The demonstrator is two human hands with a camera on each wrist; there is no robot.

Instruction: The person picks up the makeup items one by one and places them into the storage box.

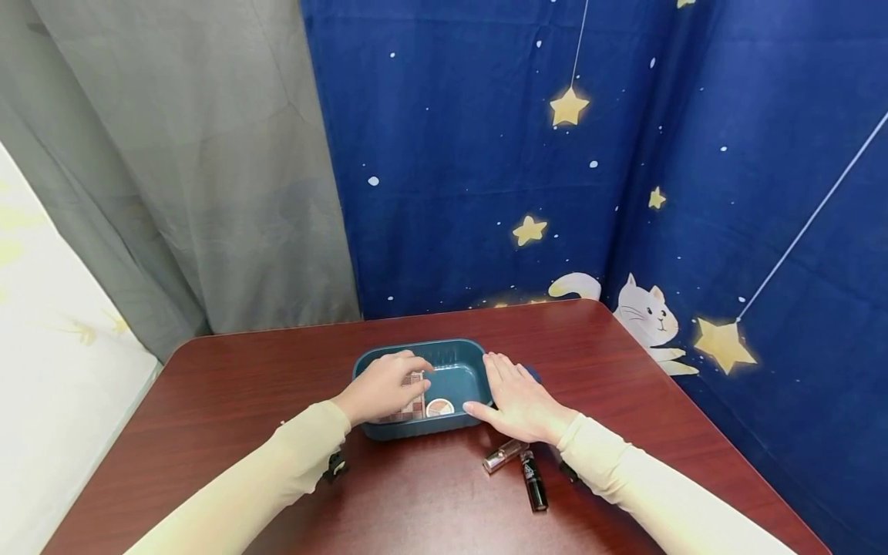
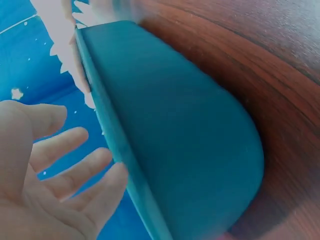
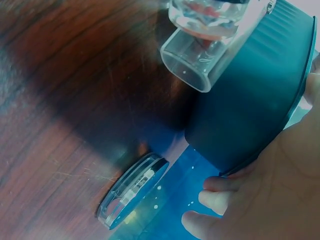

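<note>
A teal plastic basin (image 1: pixel 423 426) sits on the table. Inside lie a checkered flat case (image 1: pixel 416 408) at the left end and a round disc with a white rim (image 1: pixel 440 407). My left hand (image 1: pixel 388 385) is over the basin's left end, above the checkered case; in the left wrist view its fingers (image 2: pixel 65 145) are spread and loosely bent, holding nothing. At the opposite end my right hand (image 1: pixel 520 401) rests along the rim with straight fingers and the thumb apart. In the right wrist view it lies against the basin's edge (image 3: pixel 250 95).
Just in front of my right hand lie a shiny lipstick-like tube (image 1: pixel 505 455) and a black tube (image 1: pixel 533 482). A flat round compact (image 3: pixel 132 190) is on the table beyond that hand, mostly covered in the head view. Grey and blue curtains (image 1: pixel 472 154) hang behind the table.
</note>
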